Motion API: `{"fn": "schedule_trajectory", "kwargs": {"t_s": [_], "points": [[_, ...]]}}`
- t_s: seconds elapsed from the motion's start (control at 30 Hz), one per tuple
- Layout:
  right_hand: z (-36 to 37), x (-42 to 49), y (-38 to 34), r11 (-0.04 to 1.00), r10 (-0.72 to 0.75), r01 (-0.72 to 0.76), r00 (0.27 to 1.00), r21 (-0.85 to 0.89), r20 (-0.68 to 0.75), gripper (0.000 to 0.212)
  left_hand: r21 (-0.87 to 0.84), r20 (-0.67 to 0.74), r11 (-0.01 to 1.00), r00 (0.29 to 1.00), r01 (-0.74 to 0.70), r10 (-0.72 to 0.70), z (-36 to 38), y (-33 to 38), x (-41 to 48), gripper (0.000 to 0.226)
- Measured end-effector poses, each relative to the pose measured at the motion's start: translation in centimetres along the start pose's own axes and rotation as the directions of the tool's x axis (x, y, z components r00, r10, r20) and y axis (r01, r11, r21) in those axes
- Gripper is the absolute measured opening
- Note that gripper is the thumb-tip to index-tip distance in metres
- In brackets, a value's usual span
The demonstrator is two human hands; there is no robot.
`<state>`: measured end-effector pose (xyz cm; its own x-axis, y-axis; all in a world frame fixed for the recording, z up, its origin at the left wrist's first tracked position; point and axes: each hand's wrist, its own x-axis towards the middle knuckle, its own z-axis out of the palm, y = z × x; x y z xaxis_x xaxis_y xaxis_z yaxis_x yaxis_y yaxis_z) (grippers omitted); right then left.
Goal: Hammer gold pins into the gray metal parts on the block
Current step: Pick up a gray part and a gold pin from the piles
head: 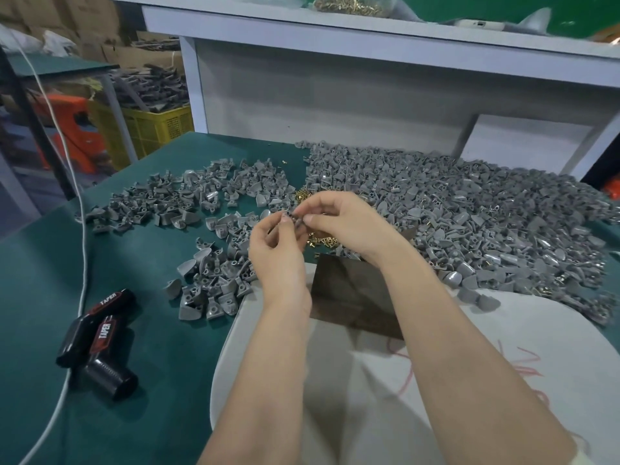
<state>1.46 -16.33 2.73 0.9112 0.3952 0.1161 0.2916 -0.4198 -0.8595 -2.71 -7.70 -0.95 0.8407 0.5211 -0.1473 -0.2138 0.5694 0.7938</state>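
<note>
Block with pins just behind, parts on both sides, power tool far left.

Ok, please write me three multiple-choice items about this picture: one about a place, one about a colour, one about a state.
1. Where does the black tool lie?
A) on the floor
B) on the green table, at its left side
C) on a chair

2. What colour is the crate at the back left?
A) yellow
B) blue
C) white

3. What do the left hand and right hand do?
A) lie flat on the table
B) swing a hammer
C) pinch a small part between them

Answers:
1 B: the tool rests on the green top, left of both arms.
2 A: the crate's mesh wall is plainly yellow.
3 C: fingertips of both hands meet on the gray part, raised off the table.
</note>
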Motion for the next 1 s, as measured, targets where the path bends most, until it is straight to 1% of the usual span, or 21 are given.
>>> {"fn": "schedule_trajectory", "kwargs": {"t_s": [0.03,0.07,0.1,0.13,0.17,0.2,0.23,0.27,0.33,0.37,0.4,0.43,0.57,0.73,0.8,0.87,0.9,1.0], "points": [[0.1,0.3,0.2,0.999,0.028,-0.027,0.999,0.039,-0.026,0.017,-0.021,-0.02,1.0,1.0,-0.01,0.01,0.0,0.0,0.0,0.01],[0.4,0.6,0.5,0.998,0.058,-0.056,0.996,0.04,-0.067,0.015,-0.026,-0.043,0.999,0.999,-0.027,0.026,0.0,0.0,0.1,0.012],[0.7,1.2,1.0,0.995,0.08,-0.086,0.989,-0.042,-0.123,0.013,-0.024,-0.061,0.999,0.997,-0.047,0.045,0.0,0.0,0.2,0.013],[1.0,2.0,1.6,0.97,0.094,-0.129,0.981,-0.207,-0.17,0.011,-0.021,-0.07,0.998,0.996,-0.061,0.059,0.0,0.0,0.3,0.015],[1.4,2.7,2.2,0.902,0.118,-0.187,0.974,-0.39,-0.193,0.01,-0.018,-0.07,0.998,0.995,-0.068,0.067,-0.1,-0.1,0.3,0.015],[2.0,3.4,2.7,0.812,0.164,-0.246,0.967,-0.529,-0.197,0.011,-0.009,-0.067,0.997,0.995,-0.073,0.072,-0.1,-0.2,0.4,0.016],[2.5,4.1,3.2,0.733,0.231,-0.298,0.955,-0.612,-0.187,0.015,0.008,-0.063,0.997,0.995,-0.08,0.08,-0.2,-0.3,0.5,0.016],[3.0,4.8,3.5,0.671,0.298,-0.339,0.938,-0.66,-0.178,0.016,0.028,-0.059,0.996,0.994,-0.086,0.088,-0.2,-0.3,0.5,0.016],[3.5,5.8,3.2,0.562,0.382,-0.38,0.907,-0.734,-0.177,0.016,0.053,-0.059,0.994,0.994,-0.093,0.096,-0.2,-0.5,0.5,0.014],[3.6,6.2,3.0,0.529,0.411,-0.386,0.896,-0.756,-0.171,0.021,0.057,-0.062,0.994,0.994,-0.091,0.095,-0.1,-0.5,0.5,0.014],[3.6,6.6,2.9,0.517,0.425,-0.382,0.891,-0.766,-0.158,0.027,0.057,-0.063,0.994,0.994,-0.089,0.093,-0.1,-0.5,0.5,0.015],[3.7,6.8,2.8,0.52,0.426,-0.375,0.893,-0.767,-0.148,0.03,0.06,-0.065,0.994,0.994,-0.089,0.093,-0.1,-0.5,0.5,0.015],[4.1,6.5,3.1,0.571,0.353,-0.346,0.922,-0.745,-0.158,0.03,0.084,-0.059,0.992,0.993,-0.093,0.098,0.0,-0.4,0.2,0.01],[3.6,6.1,3.0,0.584,0.354,-0.353,0.921,-0.731,-0.162,0.032,0.157,-0.015,0.978,0.99,-0.134,0.138,0.1,-0.4,-0.2,0.013],[3.6,6.1,3.0,0.594,0.349,-0.349,0.924,-0.725,-0.159,0.028,0.176,-0.004,0.972,0.987,-0.157,0.16,0.1,-0.4,-0.4,0.013],[3.6,6.1,2.9,0.622,0.34,-0.337,0.929,-0.707,-0.143,0.014,0.192,0.0,0.967,0.985,-0.168,0.171,0.2,-0.4,-0.4,0.012],[3.7,6.1,2.9,0.639,0.338,-0.333,0.931,-0.693,-0.137,0.013,0.195,-0.001,0.966,0.985,-0.168,0.172,0.2,-0.4,-0.4,0.012],[3.8,6.0,2.7,0.661,0.341,-0.34,0.93,-0.67,-0.135,0.02,0.192,-0.012,0.968,0.985,-0.164,0.17,0.2,-0.4,-0.4,0.009]]}}
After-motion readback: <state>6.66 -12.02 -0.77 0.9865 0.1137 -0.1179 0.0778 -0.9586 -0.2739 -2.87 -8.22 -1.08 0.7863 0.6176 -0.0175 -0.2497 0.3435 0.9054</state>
